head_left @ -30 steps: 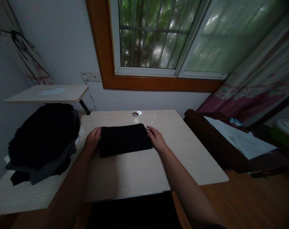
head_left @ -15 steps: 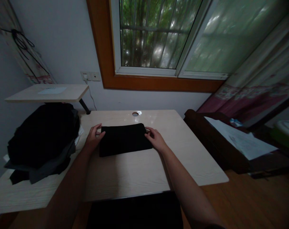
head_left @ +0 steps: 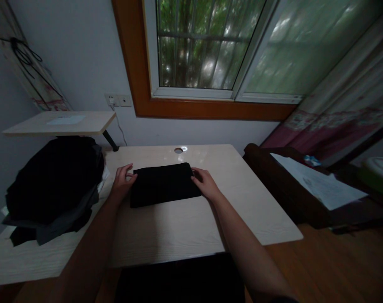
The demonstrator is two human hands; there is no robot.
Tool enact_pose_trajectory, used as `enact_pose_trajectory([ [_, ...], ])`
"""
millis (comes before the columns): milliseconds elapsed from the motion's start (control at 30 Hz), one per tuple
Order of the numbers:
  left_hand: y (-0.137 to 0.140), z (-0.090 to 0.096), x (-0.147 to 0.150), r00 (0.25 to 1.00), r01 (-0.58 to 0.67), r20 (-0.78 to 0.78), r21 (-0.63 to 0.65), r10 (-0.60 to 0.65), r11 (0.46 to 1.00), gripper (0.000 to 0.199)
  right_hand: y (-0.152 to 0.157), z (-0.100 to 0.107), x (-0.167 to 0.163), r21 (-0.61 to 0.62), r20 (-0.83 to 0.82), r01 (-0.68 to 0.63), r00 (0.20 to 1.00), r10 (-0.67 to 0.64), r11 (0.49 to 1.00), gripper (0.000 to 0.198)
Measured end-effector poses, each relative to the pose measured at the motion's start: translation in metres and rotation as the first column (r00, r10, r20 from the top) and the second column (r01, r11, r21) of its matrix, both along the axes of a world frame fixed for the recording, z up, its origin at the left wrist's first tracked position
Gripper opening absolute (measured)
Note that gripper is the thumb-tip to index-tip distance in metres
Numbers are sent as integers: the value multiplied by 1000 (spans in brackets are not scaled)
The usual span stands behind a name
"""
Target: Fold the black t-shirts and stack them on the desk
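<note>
A folded black cloth [head_left: 164,185] lies flat on the pale wooden desk, a rough rectangle with its far edge slightly slanted. At its left edge is my left hand [head_left: 123,181], fingers apart and curved, the thumb tip touching or almost touching the far left corner. My right hand [head_left: 205,183] has the right edge near the far corner, thumb on top and the fingers partly hidden behind it. To the left, a large heap of black and dark grey clothes [head_left: 55,181] sits under a raised shelf.
The raised shelf [head_left: 93,122] on a black post carries a sheet of paper [head_left: 66,120]. A round cable hole [head_left: 178,150] pierces the desk [head_left: 242,210] near its back edge. Right of the desk stands a dark brown piece of furniture [head_left: 273,189] with white paper [head_left: 317,181] on it.
My left hand has drawn slightly left, its fingers a little further from the cloth's corner. The right hand and the folded cloth have hardly moved; the view has shifted slightly.
</note>
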State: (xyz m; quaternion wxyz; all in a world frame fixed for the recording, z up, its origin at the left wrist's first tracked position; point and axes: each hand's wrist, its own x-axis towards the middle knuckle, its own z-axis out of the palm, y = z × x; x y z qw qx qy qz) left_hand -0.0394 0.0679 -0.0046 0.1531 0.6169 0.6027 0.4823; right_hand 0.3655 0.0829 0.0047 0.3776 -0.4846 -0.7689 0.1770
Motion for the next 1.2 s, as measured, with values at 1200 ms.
enact_pose_trajectory([
  [1200, -15, 26, 7, 974, 106, -206, 68, -90, 992, 28, -1, 0, 2, -69, -155, -2, 988, -8, 998, 38],
])
